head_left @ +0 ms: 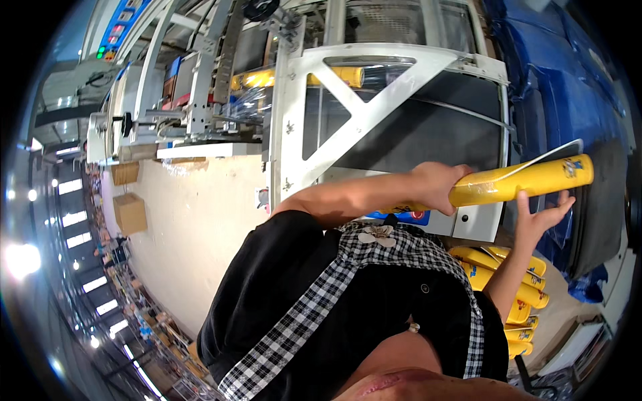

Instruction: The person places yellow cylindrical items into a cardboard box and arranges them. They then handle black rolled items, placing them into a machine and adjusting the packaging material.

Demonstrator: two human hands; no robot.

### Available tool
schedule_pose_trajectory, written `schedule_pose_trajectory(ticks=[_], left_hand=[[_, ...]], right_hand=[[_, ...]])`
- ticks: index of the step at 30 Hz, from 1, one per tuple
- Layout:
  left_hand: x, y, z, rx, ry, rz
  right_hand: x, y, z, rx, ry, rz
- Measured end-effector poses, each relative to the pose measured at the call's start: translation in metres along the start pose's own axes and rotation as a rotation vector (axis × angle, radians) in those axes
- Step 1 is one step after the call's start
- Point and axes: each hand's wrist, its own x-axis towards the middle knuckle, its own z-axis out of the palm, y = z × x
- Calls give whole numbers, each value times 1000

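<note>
Yellow tube [518,182] is held up slantwise just beyond the near right corner of the machine's white frame [381,115]. The left hand [439,188] has its fingers closed around the tube's left end. The right hand [538,217] is open beneath the other half, fingers spread, one fingertip at the tube's underside without gripping it. Below the right forearm lie more yellow tubes [531,296] in a pile. Beyond the frame runs a dark belt [421,130]; blue sheeting [555,80] stands to the right.
</note>
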Motion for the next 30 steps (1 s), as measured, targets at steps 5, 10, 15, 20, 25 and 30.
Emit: schedule_pose_trajectory(ticks=[5, 10, 15, 20, 25, 30], left_hand=[[-14, -58, 1, -181, -140, -32], [-23, -67, -15, -285, -318, -97], [-27, -65, -30, 216, 87, 63], [-44, -55, -50, 356, 791, 323], [-64, -79, -9, 187, 569, 288], [-73, -88, 27, 126, 376, 272]], right_hand=[[20, -60, 15, -326, -852, -543], [21, -46, 58, -33, -882, -638], [30, -26, 76, -60, -779, -619], [60, 43, 54, -247, -578, -436], [93, 95, 60, -431, -492, -349], [124, 124, 111, -373, -569, -400]])
